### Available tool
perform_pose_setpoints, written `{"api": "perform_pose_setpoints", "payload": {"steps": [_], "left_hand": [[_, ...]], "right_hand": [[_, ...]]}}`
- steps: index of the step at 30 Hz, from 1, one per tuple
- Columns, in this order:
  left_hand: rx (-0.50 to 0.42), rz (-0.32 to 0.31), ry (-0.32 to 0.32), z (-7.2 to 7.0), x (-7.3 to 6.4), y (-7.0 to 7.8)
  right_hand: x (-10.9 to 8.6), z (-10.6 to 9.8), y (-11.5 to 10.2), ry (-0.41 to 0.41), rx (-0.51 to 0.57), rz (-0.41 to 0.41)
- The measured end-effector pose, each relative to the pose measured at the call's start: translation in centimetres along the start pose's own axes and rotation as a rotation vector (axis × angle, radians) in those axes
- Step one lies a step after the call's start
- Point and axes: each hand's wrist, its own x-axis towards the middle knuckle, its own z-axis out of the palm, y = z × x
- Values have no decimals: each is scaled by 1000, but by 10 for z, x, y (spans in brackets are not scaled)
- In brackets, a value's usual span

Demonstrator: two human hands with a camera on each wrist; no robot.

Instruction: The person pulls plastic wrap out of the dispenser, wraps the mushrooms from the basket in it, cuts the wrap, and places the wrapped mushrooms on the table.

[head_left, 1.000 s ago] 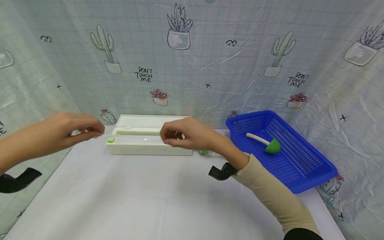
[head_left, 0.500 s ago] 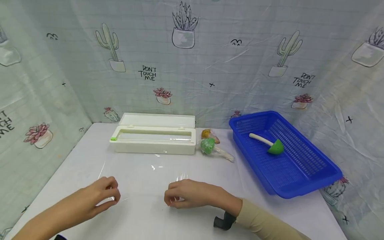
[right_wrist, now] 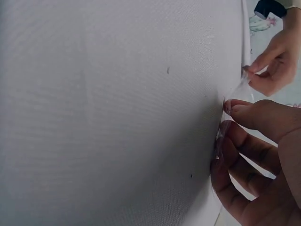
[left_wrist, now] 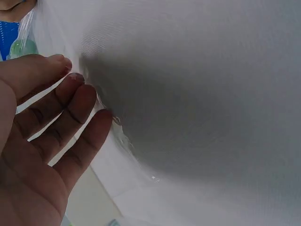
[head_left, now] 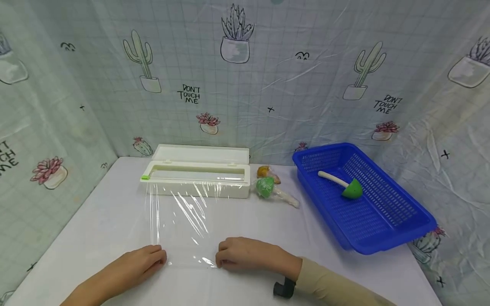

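Note:
A clear sheet of cling film (head_left: 183, 221) stretches toward me from the white cling film dispenser (head_left: 199, 190), whose lid (head_left: 203, 153) stands raised at the back. My left hand (head_left: 141, 261) pinches the near left edge of the film low over the table. At the near right edge, my right hand (head_left: 249, 255) pinches it between thumb and fingers. The right wrist view shows the film's crumpled edge (right_wrist: 221, 136) running along the fingertips (right_wrist: 229, 106). In the left wrist view the thumb (left_wrist: 51, 68) meets the index fingertip at the film.
Right of the dispenser lie a green-headed wrapped item (head_left: 265, 187) with a pale stem and a wrapped yellow-brown item (head_left: 266, 172). A blue plastic basket (head_left: 325, 216) at the right holds a green-capped piece (head_left: 352, 189) with a white stem. A patterned curtain (head_left: 245, 106) stands behind the table.
Both hands have come down from the dispenser's height toward the near part of the table. The film now shows stretched from the dispenser to the hands. The wrapped items have come into fuller view.

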Motion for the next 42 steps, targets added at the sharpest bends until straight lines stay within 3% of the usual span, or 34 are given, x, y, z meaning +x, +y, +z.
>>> {"api": "perform_pose_setpoints", "payload": {"steps": [3,6,10,12,14,19,23,25,34,42], "left_hand": [[-111,-74,-21,-4,3,-3],[-179,-176,42,-9,7,-7],[-92,-308,197,-11,9,-10],[-30,-375,227,-9,6,-12],[31,-428,203,-6,2,-13],[106,-519,48,3,-7,-18],[87,-569,-51,7,-11,-18],[93,-573,-69,7,-11,-17],[117,-545,-59,-2,-9,-19],[101,-567,-114,-3,-1,-23]], "right_hand": [[-1,0,0,2,-14,-8],[-2,0,0,15,-40,-33],[-3,-1,-2,22,-79,-63],[-4,-1,-4,15,-93,-72],[-5,-1,-5,11,-112,-76],[-8,-4,-8,1,-141,-68],[-15,-7,-10,-17,-97,-35],[-20,-10,-11,-19,-77,-25],[-50,-24,-13,-8,-51,-74],[-70,-44,-10,-19,106,-2]]}}
